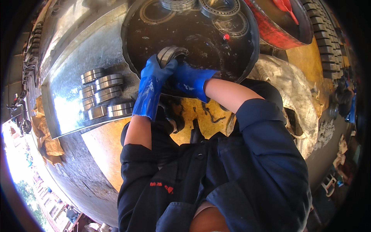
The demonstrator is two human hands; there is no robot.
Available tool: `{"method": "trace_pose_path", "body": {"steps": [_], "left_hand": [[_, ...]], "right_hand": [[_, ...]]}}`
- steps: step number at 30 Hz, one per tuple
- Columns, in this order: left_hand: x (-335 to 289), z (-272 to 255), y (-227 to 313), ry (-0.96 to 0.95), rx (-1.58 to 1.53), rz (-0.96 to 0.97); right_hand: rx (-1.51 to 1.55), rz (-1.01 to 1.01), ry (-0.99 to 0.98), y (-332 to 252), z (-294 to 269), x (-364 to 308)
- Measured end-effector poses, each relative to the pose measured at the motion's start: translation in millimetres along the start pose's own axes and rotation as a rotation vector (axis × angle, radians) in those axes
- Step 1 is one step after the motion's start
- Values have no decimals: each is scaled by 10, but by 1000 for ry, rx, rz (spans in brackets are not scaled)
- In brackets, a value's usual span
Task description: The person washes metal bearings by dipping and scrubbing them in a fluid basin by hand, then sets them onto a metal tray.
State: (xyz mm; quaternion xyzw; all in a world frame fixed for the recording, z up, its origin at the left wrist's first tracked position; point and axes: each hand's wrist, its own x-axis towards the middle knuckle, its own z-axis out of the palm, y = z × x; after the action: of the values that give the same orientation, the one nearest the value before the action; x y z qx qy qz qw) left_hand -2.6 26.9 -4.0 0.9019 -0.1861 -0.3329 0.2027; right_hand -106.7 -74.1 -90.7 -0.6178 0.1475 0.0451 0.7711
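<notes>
Both my hands wear blue rubber gloves and meet at the near side of a round, dark basin (201, 50) of murky liquid. A shiny steel roller bearing (169, 54) is tilted between them over the liquid. My left hand (157, 69) is closed round its left and near side. My right hand (186, 75) is closed against its near right side, with its fingertips partly hidden. At the basin's far side lie larger ring bearings (221, 8), some of them in the liquid. A small red bit (226, 37) shows in the basin.
Left of the basin, several steel bearings (109, 81) stand stacked on a shiny metal sheet (65, 92). A red tub (270, 29) with a red plastic tool (285, 8) sits at the far right, beside a large treaded tyre (322, 38). Pale crumpled sheeting (293, 92) lies right.
</notes>
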Motion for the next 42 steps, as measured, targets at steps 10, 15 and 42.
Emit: {"method": "trace_pose_path", "body": {"steps": [10,15,42], "left_hand": [[8,4,2,15,27,-5],[-37,-14,64,-2,3,-9],[-48,-10,87,-21,9,12]], "right_hand": [[147,93,-162,22,-277,-61],[-54,40,-118,24,-148,39],[716,206,39,371,-138,186]]}}
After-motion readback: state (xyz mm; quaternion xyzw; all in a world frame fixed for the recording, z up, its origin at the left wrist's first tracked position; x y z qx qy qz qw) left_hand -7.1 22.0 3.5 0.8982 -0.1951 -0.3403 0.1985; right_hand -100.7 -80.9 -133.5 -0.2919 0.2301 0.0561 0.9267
